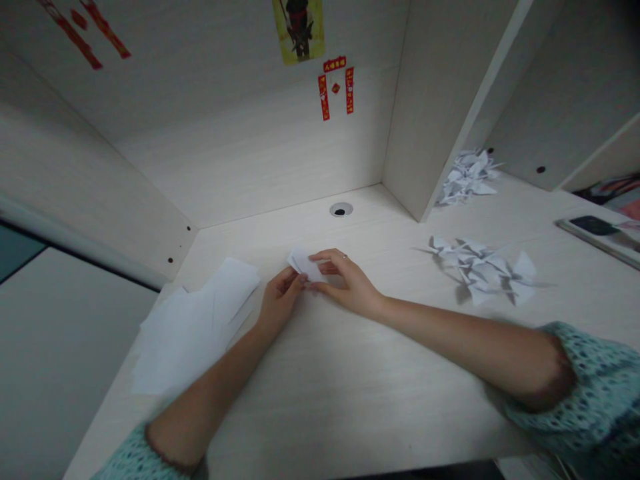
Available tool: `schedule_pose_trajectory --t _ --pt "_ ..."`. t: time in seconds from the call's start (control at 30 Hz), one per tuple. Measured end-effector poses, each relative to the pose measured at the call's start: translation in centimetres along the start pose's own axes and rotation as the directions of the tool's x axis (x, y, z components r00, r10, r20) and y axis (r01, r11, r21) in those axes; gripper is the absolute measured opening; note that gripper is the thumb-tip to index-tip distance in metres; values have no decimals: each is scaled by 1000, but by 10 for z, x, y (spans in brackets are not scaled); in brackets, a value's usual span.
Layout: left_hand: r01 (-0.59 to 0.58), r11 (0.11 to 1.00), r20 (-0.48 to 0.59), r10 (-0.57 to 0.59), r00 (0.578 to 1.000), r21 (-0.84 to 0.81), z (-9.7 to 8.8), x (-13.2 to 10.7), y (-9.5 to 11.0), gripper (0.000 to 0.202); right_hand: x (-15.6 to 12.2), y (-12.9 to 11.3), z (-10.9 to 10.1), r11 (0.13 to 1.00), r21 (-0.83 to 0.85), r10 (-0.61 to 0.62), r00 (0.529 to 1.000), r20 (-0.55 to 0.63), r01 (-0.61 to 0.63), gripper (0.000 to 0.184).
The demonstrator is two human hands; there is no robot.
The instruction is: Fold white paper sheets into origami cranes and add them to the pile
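Folded white paper (305,264) pinched between two hands

It sits close above the table (320,400), in front of the person. The left hand's (280,300) fingers (293,283) are nearly closed on its lower edge, while the right hand's (347,283) fingers (325,261) curl around its other end. Pinching from both sides keeps the layers aligned. Loose white sheets (195,327) lie left; paper cranes (480,270) lie right.

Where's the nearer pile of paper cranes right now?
In the head view, the nearer pile of paper cranes lies on the desk right of the right hand, in front of another pile.
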State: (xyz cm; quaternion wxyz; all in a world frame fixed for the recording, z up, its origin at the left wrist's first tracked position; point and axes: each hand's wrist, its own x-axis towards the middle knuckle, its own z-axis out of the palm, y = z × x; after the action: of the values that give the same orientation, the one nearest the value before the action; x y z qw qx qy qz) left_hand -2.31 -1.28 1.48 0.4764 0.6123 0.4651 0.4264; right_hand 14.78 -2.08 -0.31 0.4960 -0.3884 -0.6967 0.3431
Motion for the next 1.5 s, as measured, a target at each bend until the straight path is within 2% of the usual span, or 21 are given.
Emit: schedule_pose_trajectory --t 0.17,0.5,0.67,0.8,0.97,1.13,1.23,1.43,1.5 --pt "-4 1000 -16 5 1000 10 -1 -1 -4 36 0 3 1 990 117 83 997 5 -83 30" --pt "-72 995 24 70 997 73 1 -2 2 25 0 4 1 991 76 106 994 2 -106 51" --pt "-44 995 -34 47 998 92 0 -2 2 26 1 2 0 982 133 131 991 10 -131 36" --pt "-19 987 -85 33 996 160 -1 -2 0 30 5 8 -2 983 114 158 983 -94 -147 32" --pt "-9 965 -100 37 994 262 -3 -1 -2 32 11 20 -2 936 295 269 932 -244 -193 30" --pt "14 968 -151 25 988 252 -2 0 -2 31 13 22 -4 831 495 407 883 -233 -253 26" --pt "-3 965 -144 42 989 263 -2 1 -2 32 14 20 -5 775 580 440 872 -212 -250 23" --pt "-33 984 -118 54 992 176 -6 3 -5 32 14 22 -6 821 523 382 900 -209 -227 19" --pt "-29 990 -116 45 992 138 -7 4 -7 31 13 21 -6 828 509 383 900 -210 -234 23"
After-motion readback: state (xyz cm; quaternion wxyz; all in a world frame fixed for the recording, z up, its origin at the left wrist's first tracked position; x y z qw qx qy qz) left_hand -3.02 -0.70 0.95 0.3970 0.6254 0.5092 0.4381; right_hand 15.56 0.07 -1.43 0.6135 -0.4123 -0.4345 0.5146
